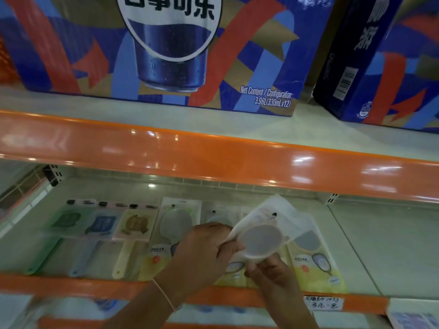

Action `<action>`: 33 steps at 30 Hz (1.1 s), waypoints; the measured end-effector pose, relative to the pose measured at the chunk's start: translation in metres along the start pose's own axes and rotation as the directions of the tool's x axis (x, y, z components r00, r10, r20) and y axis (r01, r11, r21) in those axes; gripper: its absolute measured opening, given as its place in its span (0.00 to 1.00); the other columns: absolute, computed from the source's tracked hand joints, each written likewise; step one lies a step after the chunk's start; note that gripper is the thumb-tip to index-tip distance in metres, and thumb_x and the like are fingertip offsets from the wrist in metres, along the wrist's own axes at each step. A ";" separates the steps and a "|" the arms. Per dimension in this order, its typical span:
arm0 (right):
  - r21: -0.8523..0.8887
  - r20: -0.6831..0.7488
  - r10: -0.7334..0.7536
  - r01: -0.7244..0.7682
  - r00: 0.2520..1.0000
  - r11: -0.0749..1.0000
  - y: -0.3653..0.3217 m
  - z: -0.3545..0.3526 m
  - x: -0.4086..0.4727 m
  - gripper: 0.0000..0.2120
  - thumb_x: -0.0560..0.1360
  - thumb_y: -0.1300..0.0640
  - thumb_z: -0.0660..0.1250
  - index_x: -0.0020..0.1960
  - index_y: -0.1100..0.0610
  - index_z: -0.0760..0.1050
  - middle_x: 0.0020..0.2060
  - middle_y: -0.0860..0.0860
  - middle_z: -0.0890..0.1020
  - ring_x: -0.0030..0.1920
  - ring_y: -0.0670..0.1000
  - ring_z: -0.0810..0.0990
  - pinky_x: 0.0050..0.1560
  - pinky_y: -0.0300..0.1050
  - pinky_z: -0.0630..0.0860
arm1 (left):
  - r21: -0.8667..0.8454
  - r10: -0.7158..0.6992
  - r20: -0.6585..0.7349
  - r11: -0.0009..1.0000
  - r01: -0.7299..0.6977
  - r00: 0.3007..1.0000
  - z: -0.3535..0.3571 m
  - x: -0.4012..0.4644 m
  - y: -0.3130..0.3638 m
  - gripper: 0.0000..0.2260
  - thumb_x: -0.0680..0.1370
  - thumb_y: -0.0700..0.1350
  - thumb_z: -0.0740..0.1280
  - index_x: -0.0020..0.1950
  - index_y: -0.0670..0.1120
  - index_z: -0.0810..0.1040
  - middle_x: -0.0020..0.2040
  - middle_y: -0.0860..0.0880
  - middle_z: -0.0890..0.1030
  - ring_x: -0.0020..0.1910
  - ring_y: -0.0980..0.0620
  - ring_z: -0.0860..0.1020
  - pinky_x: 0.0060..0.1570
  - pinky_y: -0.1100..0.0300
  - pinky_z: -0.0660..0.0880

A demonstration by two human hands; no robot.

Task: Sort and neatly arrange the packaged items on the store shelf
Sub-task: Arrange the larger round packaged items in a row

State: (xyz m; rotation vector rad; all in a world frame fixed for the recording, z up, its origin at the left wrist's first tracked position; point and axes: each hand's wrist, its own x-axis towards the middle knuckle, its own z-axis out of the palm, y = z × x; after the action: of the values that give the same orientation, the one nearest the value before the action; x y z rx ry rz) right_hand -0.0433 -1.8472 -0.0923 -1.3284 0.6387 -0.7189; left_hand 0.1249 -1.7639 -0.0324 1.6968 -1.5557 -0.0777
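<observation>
Both my hands hold one clear packet with a round grey mirror (pixel 263 236) above the middle shelf (pixel 380 245); the packet is tilted, its top pointing up and right. My left hand (pixel 202 252) pinches its left edge and my right hand (pixel 268 271) grips its bottom end. Beneath it lie similar yellow-bottomed packets: one at the left (pixel 175 222), one at the right (pixel 316 264). Further left, three flat paddle-shaped items lie side by side: green (pixel 61 222), blue (pixel 99 226) and beige (pixel 135 226).
An orange shelf rail (pixel 213 157) runs across just above the work area. Large blue cola cartons (pixel 166 51) and a dark carton (pixel 356 58) stand on the upper shelf. A handwritten price tag (pixel 323 302) sits on the lower orange rail. More packets lie on the shelf below.
</observation>
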 end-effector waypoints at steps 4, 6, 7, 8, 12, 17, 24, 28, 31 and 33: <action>0.092 0.028 0.046 -0.048 0.999 0.995 -0.001 0.005 0.000 0.26 0.62 0.47 0.80 0.56 0.56 0.82 0.51 0.61 0.84 0.51 0.57 0.83 0.51 0.52 0.78 | -0.221 -0.304 0.039 0.926 0.305 0.952 0.003 0.000 -0.003 0.19 0.75 0.52 0.71 0.30 0.45 0.69 0.24 0.53 0.66 0.24 0.56 0.65 0.26 0.64 0.60; 0.154 -0.001 0.069 -0.068 0.998 0.986 -0.003 0.007 -0.003 0.24 0.63 0.46 0.79 0.55 0.55 0.82 0.51 0.62 0.84 0.52 0.60 0.83 0.52 0.55 0.78 | -0.304 -0.394 0.098 0.863 0.404 0.914 0.002 0.000 -0.001 0.19 0.76 0.50 0.71 0.28 0.50 0.68 0.22 0.55 0.67 0.22 0.58 0.65 0.25 0.68 0.60; 0.163 -0.029 0.077 -0.071 0.997 0.984 -0.004 0.007 -0.003 0.19 0.66 0.49 0.77 0.53 0.55 0.83 0.50 0.62 0.84 0.51 0.60 0.84 0.52 0.54 0.78 | -0.332 -0.426 0.140 0.830 0.448 0.894 0.002 -0.001 -0.001 0.20 0.76 0.49 0.70 0.27 0.51 0.67 0.21 0.55 0.66 0.21 0.58 0.64 0.25 0.69 0.60; 0.160 -0.058 0.078 -0.068 0.995 0.985 -0.005 0.008 -0.003 0.12 0.70 0.53 0.75 0.51 0.56 0.83 0.48 0.61 0.85 0.49 0.58 0.84 0.50 0.52 0.78 | -0.358 -0.450 0.185 0.797 0.486 0.874 0.003 -0.003 -0.002 0.20 0.77 0.49 0.69 0.27 0.51 0.67 0.20 0.54 0.65 0.21 0.58 0.63 0.26 0.68 0.60; 0.008 -0.146 0.097 -0.097 0.984 0.995 -0.007 0.007 -0.006 0.16 0.76 0.68 0.65 0.32 0.56 0.80 0.26 0.50 0.80 0.28 0.46 0.78 0.30 0.36 0.73 | -0.415 -0.570 0.295 0.647 0.640 0.767 0.019 -0.018 -0.008 0.11 0.78 0.51 0.66 0.39 0.48 0.77 0.25 0.55 0.71 0.24 0.60 0.68 0.28 0.66 0.64; 0.025 -0.179 0.226 -0.225 0.957 0.974 -0.008 0.004 -0.009 0.07 0.76 0.66 0.66 0.40 0.64 0.81 0.27 0.55 0.80 0.27 0.49 0.76 0.29 0.37 0.73 | -0.585 -0.715 0.355 0.332 0.740 0.602 0.037 -0.032 -0.008 0.06 0.78 0.48 0.68 0.44 0.48 0.83 0.40 0.46 0.84 0.41 0.50 0.81 0.40 0.59 0.75; -0.074 -0.247 0.294 -0.321 0.923 0.944 0.000 -0.007 -0.012 0.12 0.77 0.56 0.68 0.43 0.66 0.79 0.32 0.58 0.76 0.34 0.50 0.71 0.33 0.42 0.67 | -0.499 -0.752 0.347 0.358 0.790 0.560 0.055 -0.038 -0.010 0.10 0.78 0.49 0.67 0.43 0.45 0.82 0.37 0.45 0.81 0.37 0.52 0.78 0.37 0.60 0.71; -0.146 -0.250 0.311 -0.353 0.917 0.924 0.000 -0.015 -0.014 0.06 0.76 0.56 0.68 0.43 0.56 0.83 0.34 0.61 0.81 0.34 0.52 0.73 0.37 0.48 0.68 | -0.396 -0.753 0.345 0.424 0.814 0.560 0.067 -0.038 -0.008 0.16 0.78 0.52 0.66 0.48 0.38 0.80 0.37 0.43 0.79 0.35 0.51 0.76 0.34 0.63 0.68; -0.147 -0.281 0.338 -0.389 0.898 0.910 -0.002 -0.027 -0.012 0.05 0.75 0.59 0.69 0.44 0.55 0.84 0.38 0.61 0.84 0.36 0.54 0.78 0.40 0.49 0.73 | -0.369 -0.727 0.358 0.467 0.803 0.587 0.071 -0.030 0.003 0.14 0.79 0.50 0.64 0.48 0.39 0.80 0.33 0.48 0.75 0.30 0.55 0.73 0.27 0.69 0.67; -0.165 -0.289 0.332 -0.389 0.898 0.906 -0.005 -0.038 -0.007 0.04 0.75 0.60 0.69 0.47 0.57 0.83 0.38 0.60 0.85 0.37 0.55 0.81 0.41 0.49 0.76 | -0.319 -0.695 0.331 0.554 0.769 0.638 0.073 -0.021 0.009 0.13 0.79 0.51 0.63 0.45 0.43 0.80 0.30 0.51 0.74 0.27 0.57 0.71 0.26 0.67 0.65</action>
State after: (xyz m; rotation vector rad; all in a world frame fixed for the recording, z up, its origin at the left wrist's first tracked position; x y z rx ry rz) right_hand -0.0770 -1.8657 -0.0928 -1.2750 1.1706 -0.5240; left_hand 0.0733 -1.7825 -0.0855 1.8742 -0.7145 -0.9666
